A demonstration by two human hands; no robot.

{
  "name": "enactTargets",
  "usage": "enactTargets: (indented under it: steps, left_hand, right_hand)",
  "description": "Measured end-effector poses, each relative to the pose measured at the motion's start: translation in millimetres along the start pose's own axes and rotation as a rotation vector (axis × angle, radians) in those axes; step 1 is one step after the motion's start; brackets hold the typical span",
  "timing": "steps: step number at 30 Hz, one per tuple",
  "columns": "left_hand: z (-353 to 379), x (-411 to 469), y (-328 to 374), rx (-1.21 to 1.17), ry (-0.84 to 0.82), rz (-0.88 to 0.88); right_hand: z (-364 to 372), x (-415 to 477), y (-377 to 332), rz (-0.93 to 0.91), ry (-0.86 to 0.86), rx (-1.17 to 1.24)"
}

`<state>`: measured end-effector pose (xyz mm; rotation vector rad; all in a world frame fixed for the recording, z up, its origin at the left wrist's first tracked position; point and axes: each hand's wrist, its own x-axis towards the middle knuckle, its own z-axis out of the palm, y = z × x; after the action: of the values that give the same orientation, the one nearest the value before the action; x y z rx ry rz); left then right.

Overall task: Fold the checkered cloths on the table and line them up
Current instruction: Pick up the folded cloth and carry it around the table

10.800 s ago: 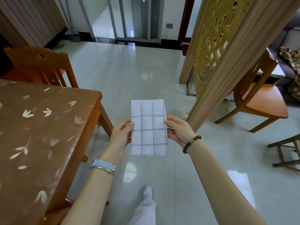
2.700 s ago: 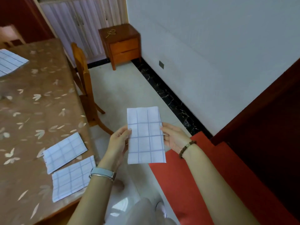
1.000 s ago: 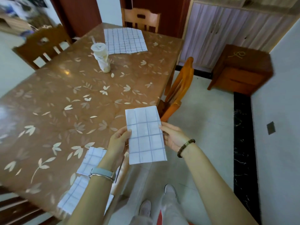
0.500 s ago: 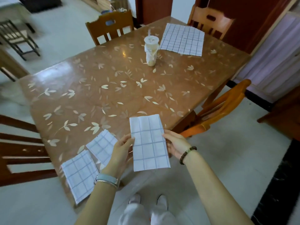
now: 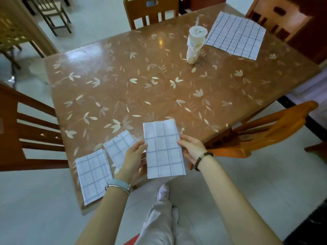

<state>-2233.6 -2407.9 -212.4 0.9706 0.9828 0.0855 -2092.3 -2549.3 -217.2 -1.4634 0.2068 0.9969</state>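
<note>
On the near edge of the table (image 5: 159,89) two folded cloths lie side by side, the left folded cloth (image 5: 92,175) nearest the corner and the second folded cloth (image 5: 119,147) just right of it. Right of these, a third folded cloth (image 5: 163,150) is between the left hand (image 5: 133,160) and the right hand (image 5: 192,148). At the far right corner an unfolded cloth (image 5: 235,35) lies flat, with a cup (image 5: 194,45) just left of it.

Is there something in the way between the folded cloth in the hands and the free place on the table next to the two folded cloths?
Nothing visible blocks it. The held cloth, gripped by the left hand and right hand, hangs above the near table edge, right of the two folded cloths. The drink cup stands far off.
</note>
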Motion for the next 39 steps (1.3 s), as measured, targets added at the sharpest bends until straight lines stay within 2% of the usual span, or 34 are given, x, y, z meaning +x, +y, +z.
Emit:
enactTargets:
  steps: [5, 12, 19, 25, 33, 39]
  left_hand:
    - [-3, 25, 8, 0.011, 0.023, 0.044]
    - [-9, 60, 15, 0.033, 0.07, 0.049]
    - [-9, 89, 4, 0.037, 0.106, -0.021]
    - [-3, 99, 2, 0.028, 0.143, -0.043]
    - [1, 98, -5, -0.103, 0.273, -0.03]
    - [7, 94, -5, -0.088, 0.316, -0.04]
  right_hand:
    - [8, 31, -7, -0.007, 0.063, -0.224]
    - [19, 76, -8, -0.023, 0.057, -0.365]
    - [19, 103, -12, -0.032, 0.115, -0.571]
    - [18, 116, -12, -0.017, 0.092, -0.626]
    - [20, 126, -17, -0.011, 0.04, -0.716]
    - [17, 128, -19, 0.021, 0.018, -0.682]
